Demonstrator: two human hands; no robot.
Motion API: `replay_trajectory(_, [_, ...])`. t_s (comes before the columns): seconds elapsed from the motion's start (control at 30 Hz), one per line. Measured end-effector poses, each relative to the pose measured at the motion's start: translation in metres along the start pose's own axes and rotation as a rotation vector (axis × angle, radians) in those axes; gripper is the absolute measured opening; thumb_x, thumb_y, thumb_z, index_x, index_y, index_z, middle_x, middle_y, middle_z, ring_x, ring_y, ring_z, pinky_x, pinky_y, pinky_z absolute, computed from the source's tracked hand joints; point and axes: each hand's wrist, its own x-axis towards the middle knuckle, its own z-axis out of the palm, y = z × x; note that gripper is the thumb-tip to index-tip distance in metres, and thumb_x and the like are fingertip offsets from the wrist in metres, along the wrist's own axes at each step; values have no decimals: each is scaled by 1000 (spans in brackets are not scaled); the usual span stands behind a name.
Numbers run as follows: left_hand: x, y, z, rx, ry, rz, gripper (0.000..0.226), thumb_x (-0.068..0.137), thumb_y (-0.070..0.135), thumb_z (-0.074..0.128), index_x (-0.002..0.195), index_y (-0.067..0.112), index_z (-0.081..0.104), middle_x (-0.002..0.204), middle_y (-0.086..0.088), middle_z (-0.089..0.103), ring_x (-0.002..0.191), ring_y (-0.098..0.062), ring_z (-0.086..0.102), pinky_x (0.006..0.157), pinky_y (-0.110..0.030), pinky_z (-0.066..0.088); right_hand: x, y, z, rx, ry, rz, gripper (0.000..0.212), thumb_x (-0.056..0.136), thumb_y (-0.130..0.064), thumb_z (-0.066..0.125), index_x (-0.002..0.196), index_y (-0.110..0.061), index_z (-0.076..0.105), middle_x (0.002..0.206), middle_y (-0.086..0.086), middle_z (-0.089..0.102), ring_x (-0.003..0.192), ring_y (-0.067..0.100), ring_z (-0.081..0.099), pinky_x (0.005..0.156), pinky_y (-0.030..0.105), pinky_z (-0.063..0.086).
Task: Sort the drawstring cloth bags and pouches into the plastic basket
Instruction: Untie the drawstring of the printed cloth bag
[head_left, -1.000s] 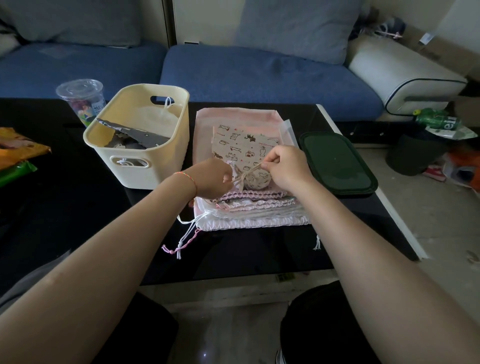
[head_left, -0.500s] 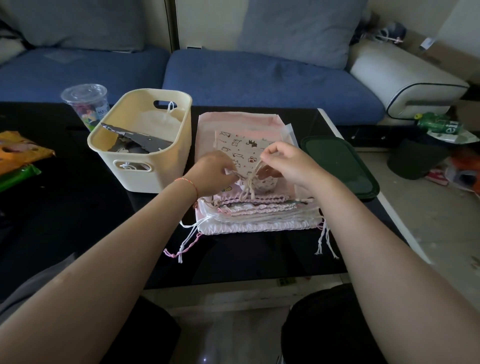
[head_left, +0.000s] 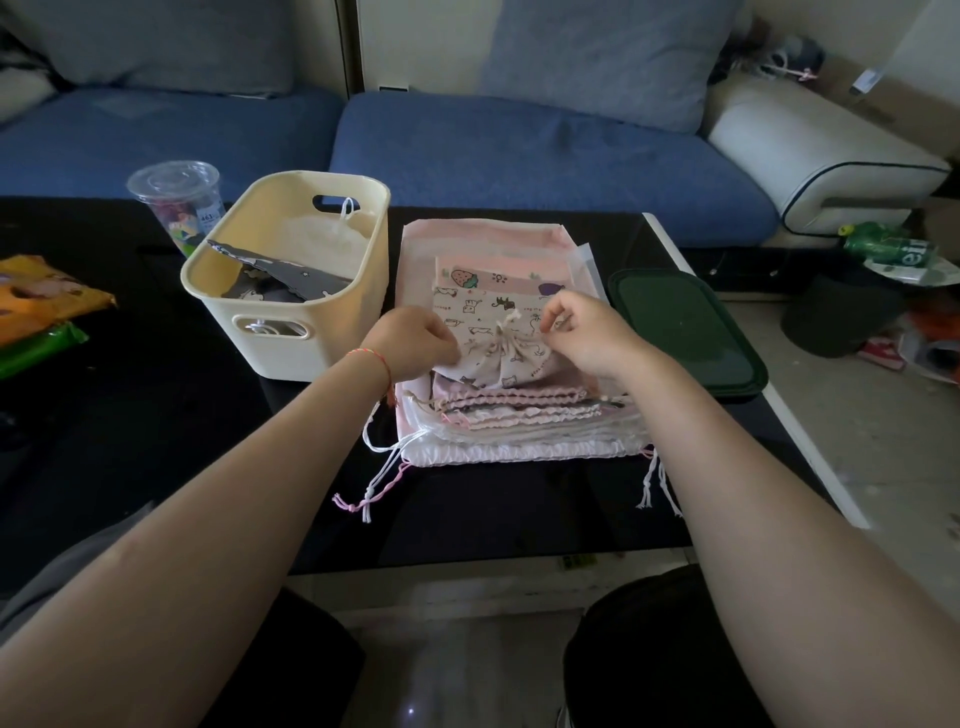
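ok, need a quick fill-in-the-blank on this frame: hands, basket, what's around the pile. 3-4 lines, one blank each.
1. The small animal-print pouch lies on top of a pile of ____ bags.
2. The cream basket stands to the ____ of that pile.
3. The flat lid on the pile's other side is dark ____.
4. The left hand and right hand are both at the ____.

Missing words: drawstring; left; green; pouch

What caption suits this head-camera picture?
Both hands, left and right, work on a small printed pouch atop stacked bags beside the cream basket.
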Motion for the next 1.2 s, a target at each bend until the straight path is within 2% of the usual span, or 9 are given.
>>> replay_trajectory(0.13, [-1, -2, 4, 76, -7, 54, 12, 82, 10, 66, 84, 22, 66, 117, -13, 65, 82, -20, 57, 63, -21, 41, -6, -4, -1, -22, -184, 39, 29, 94, -3, 50, 98, -26, 67, 102, 0, 64, 70, 16, 66, 48, 22, 42])
replay_trajectory(0.27, [1, 0, 4, 150, -98, 59, 22, 89, 13, 58, 78, 25, 72, 109, 3, 68, 74, -10, 61, 66, -21, 48, -14, -12, -9, -102, -338, 28, 37, 87, -7, 63, 122, -20, 66, 125, -4, 59, 101, 12, 60, 76, 21, 44])
replay_trajectory(0.33, [1, 3, 2, 192, -169, 81, 18, 91, 17, 58, 92, 15, 76, 110, 0, 69, 91, -13, 63, 80, -25, 49, -15, -13, -9, -156, -347, 26, 43, 86, -5, 61, 127, -20, 63, 128, -3, 53, 100, 12, 55, 76, 22, 40])
replay_trajectory(0.5, [-6, 7, -1, 272, -262, 160, 30, 83, 16, 70, 113, 15, 68, 112, 2, 58, 100, -15, 55, 88, -26, 46, -11, -17, -3, -269, -330, 38, 52, 85, 0, 60, 131, -22, 53, 131, 1, 46, 93, 16, 55, 64, 25, 45])
replay_trajectory(0.6, [-3, 4, 6, 328, -125, 188, 30, 81, 22, 74, 110, 18, 67, 111, 3, 56, 102, -16, 54, 89, -28, 47, -12, -18, 1, -294, -287, 50, 54, 86, 3, 58, 132, -25, 48, 123, 0, 38, 68, 12, 49, 48, 24, 36])
replay_trajectory(0.7, [2, 6, 4, 299, -72, 196, 21, 83, 32, 72, 92, 13, 70, 92, -1, 61, 87, -20, 57, 79, -32, 49, -10, -15, 0, -278, -214, 26, 47, 88, 2, 56, 129, -21, 52, 118, -3, 37, 75, 11, 51, 54, 24, 38])
replay_trajectory(0.8, [2, 8, -5, 119, -107, 136, 46, 84, 40, 70, 56, 9, 51, 52, 2, 42, 53, -16, 39, 52, -24, 35, -7, -12, -11, -214, -159, -19, 13, 86, -4, 54, 82, -15, 59, 84, 1, 45, 74, 19, 45, 61, 28, 30])
replay_trajectory(0.87, [4, 7, -7, 14, -67, 57, 46, 87, 38, 66, 57, 5, 55, 44, 7, 35, 45, -9, 33, 44, -16, 30, -5, -5, -20, -145, -137, 21, 34, 85, -10, 56, 61, -17, 34, 65, 3, 29, 63, 19, 33, 58, 31, 19])
replay_trajectory(1.2, [19, -4, 8, 120, -10, -97, 36, 91, 28, 52, 61, 8, 47, 63, -11, 53, 61, -25, 44, 59, -28, 37, 17, 12, 6, 10, 87, 91, 21, 95, -23, 58, 80, -8, 58, 79, 14, 56, 74, 22, 56, 65, 29, 47])
